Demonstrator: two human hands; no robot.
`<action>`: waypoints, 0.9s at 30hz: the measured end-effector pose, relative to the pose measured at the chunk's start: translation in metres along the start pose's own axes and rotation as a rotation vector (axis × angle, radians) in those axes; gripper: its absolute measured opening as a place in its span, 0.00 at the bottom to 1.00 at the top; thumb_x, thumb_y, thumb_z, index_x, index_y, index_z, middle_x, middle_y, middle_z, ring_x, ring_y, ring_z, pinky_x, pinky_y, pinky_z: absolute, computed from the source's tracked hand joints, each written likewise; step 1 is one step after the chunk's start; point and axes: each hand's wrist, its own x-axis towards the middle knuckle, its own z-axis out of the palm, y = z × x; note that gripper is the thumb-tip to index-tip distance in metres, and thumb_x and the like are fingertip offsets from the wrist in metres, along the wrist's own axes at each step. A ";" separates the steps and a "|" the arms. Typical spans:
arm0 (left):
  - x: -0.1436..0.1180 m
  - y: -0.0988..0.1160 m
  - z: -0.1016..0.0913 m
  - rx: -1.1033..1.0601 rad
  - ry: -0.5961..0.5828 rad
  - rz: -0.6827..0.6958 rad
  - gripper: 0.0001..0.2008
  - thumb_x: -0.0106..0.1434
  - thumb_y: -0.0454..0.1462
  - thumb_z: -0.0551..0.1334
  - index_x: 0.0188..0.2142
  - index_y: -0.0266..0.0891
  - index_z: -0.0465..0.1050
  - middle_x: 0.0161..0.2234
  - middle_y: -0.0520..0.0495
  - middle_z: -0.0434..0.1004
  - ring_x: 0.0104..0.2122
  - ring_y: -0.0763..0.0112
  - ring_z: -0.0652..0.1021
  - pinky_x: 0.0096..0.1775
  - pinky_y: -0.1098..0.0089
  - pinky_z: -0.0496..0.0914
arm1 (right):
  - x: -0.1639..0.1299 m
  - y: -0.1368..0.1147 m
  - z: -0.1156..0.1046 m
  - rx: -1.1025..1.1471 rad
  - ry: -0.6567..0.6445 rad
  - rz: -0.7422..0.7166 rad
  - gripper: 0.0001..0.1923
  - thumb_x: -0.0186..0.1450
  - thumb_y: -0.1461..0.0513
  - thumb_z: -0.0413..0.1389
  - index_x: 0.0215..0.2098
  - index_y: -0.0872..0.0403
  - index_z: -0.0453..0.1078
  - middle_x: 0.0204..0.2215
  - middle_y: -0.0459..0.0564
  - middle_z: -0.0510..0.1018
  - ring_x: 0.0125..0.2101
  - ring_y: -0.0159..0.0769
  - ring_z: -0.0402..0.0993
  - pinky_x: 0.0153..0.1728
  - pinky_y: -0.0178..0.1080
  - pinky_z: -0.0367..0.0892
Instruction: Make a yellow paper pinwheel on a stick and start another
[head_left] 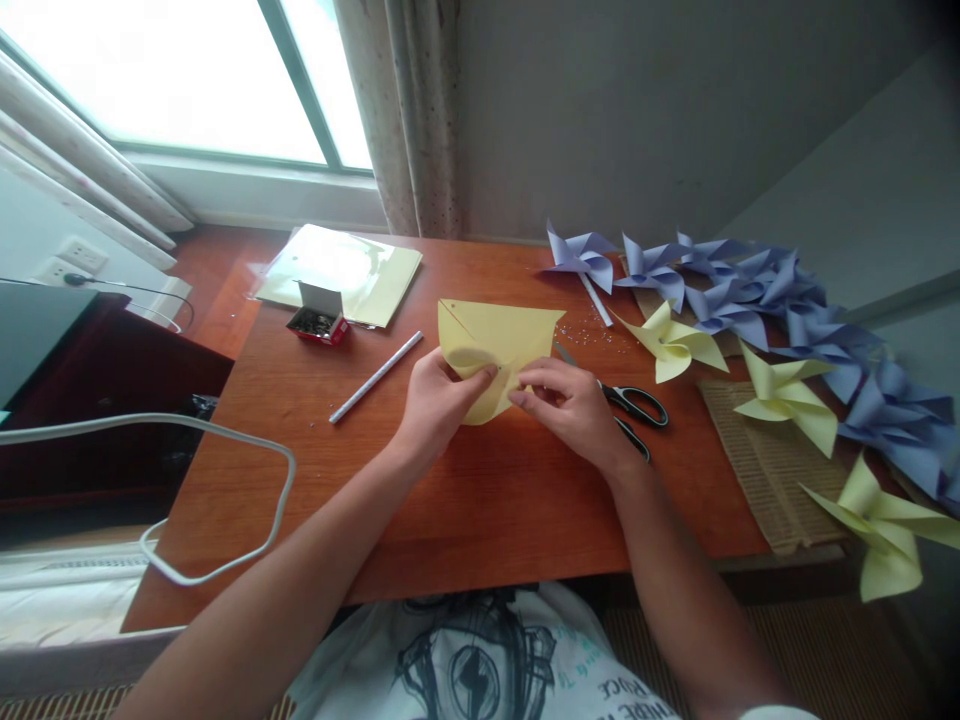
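Note:
A yellow paper pinwheel (499, 325), partly folded, is held up over the middle of the desk. My left hand (439, 395) grips its left side, the thumb pressing a curled flap at the centre. On the right side, my right hand (566, 400) has its thumb and fingers pinched close to the paper; whether they hold the sheet's edge or something small is hidden. Just right of that hand lie black-handled scissors (637, 405), their blades partly behind it. To the left a white paper stick (375, 378) lies on the wood.
Blue pinwheels (727, 285) and yellow pinwheels (787, 395) line the right side, by corrugated cardboard (757, 470). A small open red box (319, 325) stands before stacked yellow paper (401, 285). A white cable (289, 480) loops over the left edge of the desk (510, 520).

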 end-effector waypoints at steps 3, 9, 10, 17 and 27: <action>-0.003 -0.001 0.002 -0.001 -0.024 -0.004 0.16 0.49 0.38 0.75 0.37 0.33 0.80 0.37 0.43 0.85 0.36 0.61 0.81 0.38 0.68 0.74 | -0.002 0.002 0.009 0.061 0.085 0.129 0.10 0.63 0.56 0.66 0.39 0.51 0.79 0.30 0.46 0.80 0.26 0.33 0.71 0.28 0.36 0.66; -0.005 -0.001 0.005 -0.022 -0.028 -0.006 0.16 0.49 0.37 0.75 0.37 0.33 0.80 0.35 0.44 0.85 0.36 0.62 0.81 0.38 0.68 0.74 | -0.002 0.001 0.017 0.013 0.179 0.131 0.09 0.65 0.55 0.62 0.33 0.53 0.79 0.29 0.48 0.82 0.26 0.34 0.73 0.28 0.36 0.67; -0.005 -0.001 0.005 -0.024 -0.024 -0.007 0.16 0.49 0.37 0.75 0.37 0.33 0.80 0.36 0.43 0.85 0.36 0.61 0.81 0.39 0.68 0.74 | -0.002 0.001 0.017 -0.013 0.195 0.123 0.09 0.65 0.56 0.62 0.33 0.53 0.78 0.28 0.48 0.81 0.26 0.34 0.72 0.28 0.36 0.67; -0.005 -0.001 0.005 -0.040 -0.013 -0.038 0.17 0.47 0.36 0.75 0.37 0.33 0.80 0.38 0.42 0.85 0.36 0.61 0.81 0.40 0.66 0.74 | -0.002 -0.001 0.017 -0.138 0.245 0.074 0.06 0.65 0.59 0.61 0.32 0.53 0.77 0.26 0.46 0.80 0.24 0.32 0.69 0.27 0.35 0.65; -0.006 0.000 0.006 -0.015 -0.052 -0.071 0.18 0.47 0.37 0.76 0.38 0.33 0.81 0.39 0.42 0.85 0.37 0.60 0.81 0.40 0.66 0.75 | -0.001 -0.002 0.015 -0.187 0.256 0.105 0.07 0.64 0.59 0.61 0.30 0.53 0.75 0.25 0.46 0.79 0.23 0.33 0.70 0.26 0.36 0.64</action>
